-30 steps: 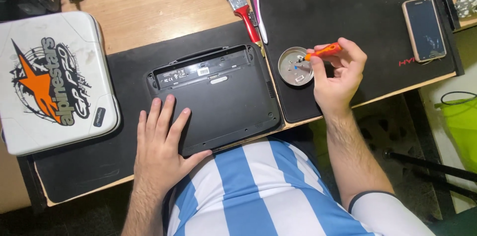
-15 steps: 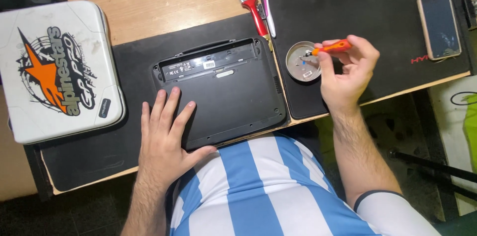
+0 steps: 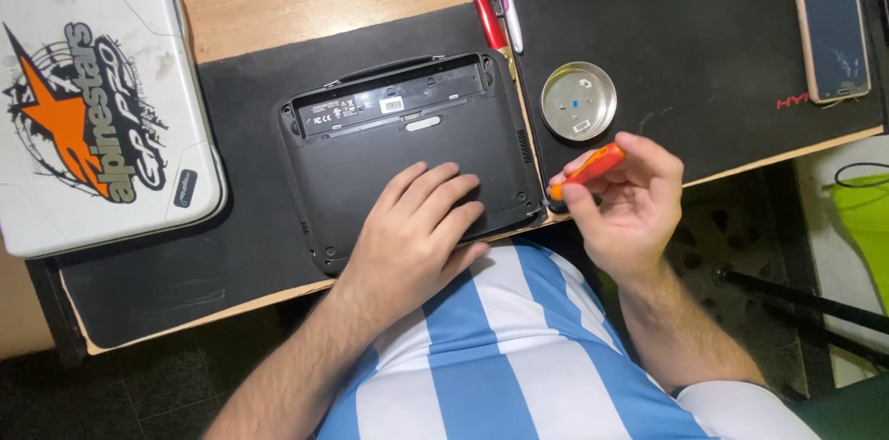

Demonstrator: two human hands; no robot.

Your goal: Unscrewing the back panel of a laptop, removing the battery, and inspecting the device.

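One black laptop [image 3: 407, 157], one orange screwdriver [image 3: 586, 171], one tin dish [image 3: 578, 101].
The left hand [image 3: 417, 232] lies open on the laptop; the right hand [image 3: 622, 204], gripping the screwdriver, has dropped from the dish to the laptop's near right corner.

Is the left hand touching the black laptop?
Touching. The head view shows the left hand lying flat, palm down, on the upturned underside of the laptop, with no gap under the fingers.

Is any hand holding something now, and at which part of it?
The right hand holds a small orange screwdriver by its handle. The left hand holds nothing; it lies flat on the black laptop.
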